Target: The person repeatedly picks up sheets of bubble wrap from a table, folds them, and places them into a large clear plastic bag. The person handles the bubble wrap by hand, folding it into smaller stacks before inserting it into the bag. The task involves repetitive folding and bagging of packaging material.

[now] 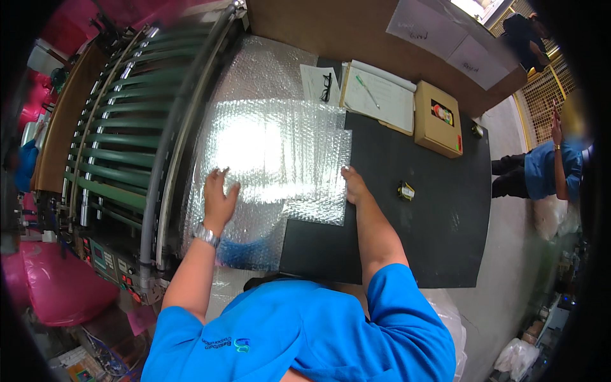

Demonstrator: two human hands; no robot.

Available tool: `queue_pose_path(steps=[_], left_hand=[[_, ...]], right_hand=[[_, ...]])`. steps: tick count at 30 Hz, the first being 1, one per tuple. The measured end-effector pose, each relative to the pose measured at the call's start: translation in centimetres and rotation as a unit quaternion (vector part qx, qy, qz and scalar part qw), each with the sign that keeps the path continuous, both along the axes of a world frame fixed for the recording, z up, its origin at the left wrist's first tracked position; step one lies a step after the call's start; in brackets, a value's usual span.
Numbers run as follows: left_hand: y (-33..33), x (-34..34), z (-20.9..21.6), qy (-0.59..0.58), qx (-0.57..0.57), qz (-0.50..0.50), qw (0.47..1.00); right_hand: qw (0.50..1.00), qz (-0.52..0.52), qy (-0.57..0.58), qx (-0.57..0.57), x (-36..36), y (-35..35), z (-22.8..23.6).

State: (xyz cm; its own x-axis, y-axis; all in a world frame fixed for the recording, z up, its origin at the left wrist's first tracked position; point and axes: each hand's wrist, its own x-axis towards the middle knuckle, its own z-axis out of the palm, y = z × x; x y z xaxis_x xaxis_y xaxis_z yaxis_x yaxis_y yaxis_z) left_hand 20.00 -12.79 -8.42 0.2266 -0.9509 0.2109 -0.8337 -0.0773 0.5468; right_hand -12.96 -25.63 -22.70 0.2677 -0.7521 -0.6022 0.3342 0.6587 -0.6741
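Silvery bubble wrap (312, 146) lies in overlapping layers over the left part of a black-topped table (439, 235). Strong glare hides part of its surface. My left hand (219, 202), with a metal watch on the wrist, rests on the left part of the wrap, thumb and fingers spread. At the right edge of the upper sheet, my right hand (355, 184) has its fingers bent against the border and appears to grip it; some of its fingers are hidden. A small yellow-and-black tape measure (405, 191) lies to the right of that hand.
On the left stands a machine with green roller belts (124, 137) and a control panel (105, 260). Along the back lie glasses (326, 88), a clipboard with papers (382, 95), a pen (367, 91) and a cardboard box (438, 121). A person in blue (548, 172) stands at right.
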Motion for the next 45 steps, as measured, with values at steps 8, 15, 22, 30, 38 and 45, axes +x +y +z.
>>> queue_pose_path(steps=[8, 15, 22, 30, 38, 45], left_hand=[[-7.6, -3.1, -3.5, 0.034, 0.179, 0.020, 0.983], [-3.3, -9.1, 0.8, 0.482, 0.135, -0.151, 0.852], [1.2, -13.1, -1.3, 0.596, 0.326, -0.054, 0.732], [0.0, -13.3, -6.5, 0.564, 0.320, -0.208, 0.732], [-4.6, -13.6, 4.2, 0.566, 0.245, -0.236, 0.751], [-4.0, -14.6, 5.7, 0.615, 0.261, -0.136, 0.732]], right_hand=[[0.977, 0.105, -0.180, 0.043, 10.2, -1.0, 7.3], [0.958, 0.159, -0.053, -0.234, 3.8, 4.9, 20.8], [0.972, 0.169, 0.156, -0.052, -1.5, 10.7, 16.4], [0.989, 0.102, -0.051, -0.091, -2.3, 11.7, 14.8], [0.929, 0.051, 0.139, -0.339, -3.0, 7.6, 20.0], [0.963, -0.042, 0.096, -0.249, -1.4, 9.5, 22.8]])
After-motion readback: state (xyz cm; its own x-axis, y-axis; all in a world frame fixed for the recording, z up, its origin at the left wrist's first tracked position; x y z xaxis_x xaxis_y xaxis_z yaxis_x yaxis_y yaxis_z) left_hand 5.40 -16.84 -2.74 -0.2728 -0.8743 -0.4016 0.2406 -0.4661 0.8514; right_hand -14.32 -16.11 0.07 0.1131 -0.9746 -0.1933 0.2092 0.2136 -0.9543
